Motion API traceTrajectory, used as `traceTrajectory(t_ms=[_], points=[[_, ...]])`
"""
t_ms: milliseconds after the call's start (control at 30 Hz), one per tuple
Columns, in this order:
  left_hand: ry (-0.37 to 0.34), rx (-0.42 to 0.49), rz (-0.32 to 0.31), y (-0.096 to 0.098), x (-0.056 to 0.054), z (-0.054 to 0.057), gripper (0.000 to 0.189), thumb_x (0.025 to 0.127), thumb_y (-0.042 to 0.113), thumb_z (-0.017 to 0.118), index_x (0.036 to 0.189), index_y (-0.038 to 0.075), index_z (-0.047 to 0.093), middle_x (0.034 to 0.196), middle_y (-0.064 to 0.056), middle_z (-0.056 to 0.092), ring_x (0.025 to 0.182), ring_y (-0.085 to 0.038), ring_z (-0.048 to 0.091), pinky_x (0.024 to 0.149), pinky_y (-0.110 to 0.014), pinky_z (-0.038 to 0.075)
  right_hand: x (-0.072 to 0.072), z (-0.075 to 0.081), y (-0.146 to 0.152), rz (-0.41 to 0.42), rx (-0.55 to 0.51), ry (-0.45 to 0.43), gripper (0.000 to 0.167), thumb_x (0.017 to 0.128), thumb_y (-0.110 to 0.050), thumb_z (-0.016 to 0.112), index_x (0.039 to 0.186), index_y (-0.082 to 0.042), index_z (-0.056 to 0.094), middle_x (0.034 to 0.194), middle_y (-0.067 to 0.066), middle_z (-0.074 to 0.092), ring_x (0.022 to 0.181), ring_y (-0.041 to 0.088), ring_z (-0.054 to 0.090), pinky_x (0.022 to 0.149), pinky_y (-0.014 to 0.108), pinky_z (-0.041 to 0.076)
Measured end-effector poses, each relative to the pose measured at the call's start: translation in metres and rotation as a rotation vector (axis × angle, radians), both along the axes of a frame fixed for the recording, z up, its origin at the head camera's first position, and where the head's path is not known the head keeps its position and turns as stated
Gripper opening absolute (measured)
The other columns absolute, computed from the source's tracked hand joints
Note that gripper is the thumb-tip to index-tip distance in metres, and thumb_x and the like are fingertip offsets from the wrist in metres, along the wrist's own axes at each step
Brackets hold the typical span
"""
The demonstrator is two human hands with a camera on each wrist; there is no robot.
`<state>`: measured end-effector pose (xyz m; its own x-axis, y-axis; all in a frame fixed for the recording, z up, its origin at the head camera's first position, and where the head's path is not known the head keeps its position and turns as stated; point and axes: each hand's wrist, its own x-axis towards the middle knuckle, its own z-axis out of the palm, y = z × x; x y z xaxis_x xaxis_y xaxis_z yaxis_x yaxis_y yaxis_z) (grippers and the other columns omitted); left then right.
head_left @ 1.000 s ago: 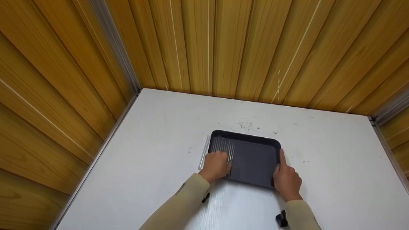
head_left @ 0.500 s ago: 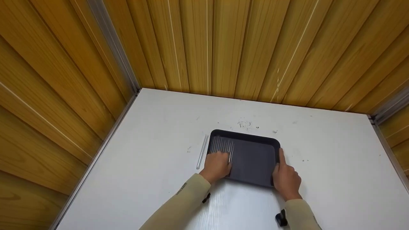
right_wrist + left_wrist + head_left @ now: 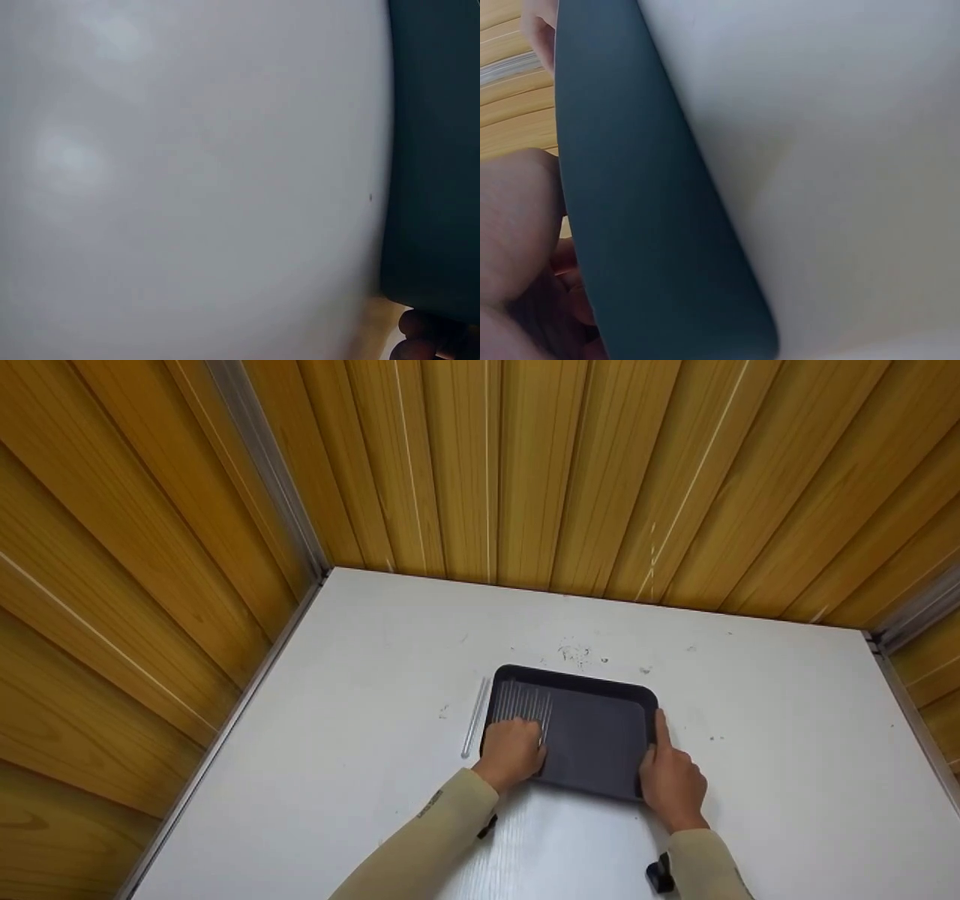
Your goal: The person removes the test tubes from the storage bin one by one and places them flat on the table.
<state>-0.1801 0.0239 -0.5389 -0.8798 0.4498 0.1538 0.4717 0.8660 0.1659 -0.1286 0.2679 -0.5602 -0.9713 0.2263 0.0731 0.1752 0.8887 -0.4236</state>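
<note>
A dark, shallow rectangular tray (image 3: 592, 735) lies on the white table. Inside its left part, several thin clear tubes (image 3: 523, 699) lie side by side. My left hand (image 3: 511, 750) reaches over the tray's near left corner, fingers curled over the near part of the tubes and thumb at their right; its fingertips are hidden from above. In the left wrist view, curled fingers (image 3: 571, 285) show behind the tray wall (image 3: 637, 180). My right hand (image 3: 673, 784) grips the tray's right rim, index finger straight along it. The right wrist view shows the tray wall (image 3: 439, 165) and fingertips (image 3: 416, 337).
Left of the tray, outside it, another clear tube (image 3: 475, 718) lies on the white table (image 3: 360, 720). Wood-look panels (image 3: 525, 472) rise behind the table and at its left. Small dark marks (image 3: 576, 652) spot the surface beyond the tray.
The tube outside the tray has shifted slightly left, away from the rim. My left hand and the tubes under it have edged slightly right. My right hand stays on the rim.
</note>
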Motion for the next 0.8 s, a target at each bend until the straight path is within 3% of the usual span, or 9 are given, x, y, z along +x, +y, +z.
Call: traceTrajectory(t_ms=[267,533,633,800], points=[[0.007,0.011,0.012,0.004,0.001,-0.003,0.036,0.083,0.033,0.073,0.058,0.016,0.055,0.051,0.003,0.054,0.045,-0.007,0.034,0.038,-0.028,0.027,0.0,0.0,-0.001,-0.005,0.011,0.023,0.061,0.098,-0.012,0.043,0.154,-0.015,0.019,0.056,0.012,0.054,0.045,0.02,0.043,0.042,0.032,0.028],[0.006,-0.025,0.03,0.007,0.0,-0.004,0.034,0.082,0.037,0.073,0.06,0.016,0.059,0.054,0.002,0.056,0.046,-0.009,0.042,0.04,-0.031,0.033,0.0,0.001,-0.002,-0.01,0.009,0.015,0.061,0.098,-0.012,0.042,0.154,-0.015,0.019,0.057,0.012,0.054,0.046,0.02,0.042,0.042,0.032,0.028],[-0.025,-0.054,0.041,0.009,0.0,-0.004,0.032,0.083,0.04,0.072,0.065,0.015,0.061,0.056,0.001,0.058,0.047,-0.01,0.045,0.04,-0.032,0.035,0.001,0.001,-0.001,-0.009,0.003,0.003,0.061,0.099,-0.012,0.041,0.154,-0.015,0.018,0.057,0.012,0.054,0.046,0.02,0.042,0.043,0.033,0.028],[-0.047,-0.04,0.029,0.011,0.0,-0.003,0.037,0.084,0.037,0.071,0.06,0.016,0.053,0.052,0.003,0.049,0.047,-0.008,0.032,0.04,-0.03,0.029,0.0,0.001,-0.001,-0.011,0.006,0.01,0.061,0.098,-0.012,0.042,0.154,-0.015,0.018,0.057,0.012,0.054,0.046,0.02,0.042,0.042,0.032,0.028]])
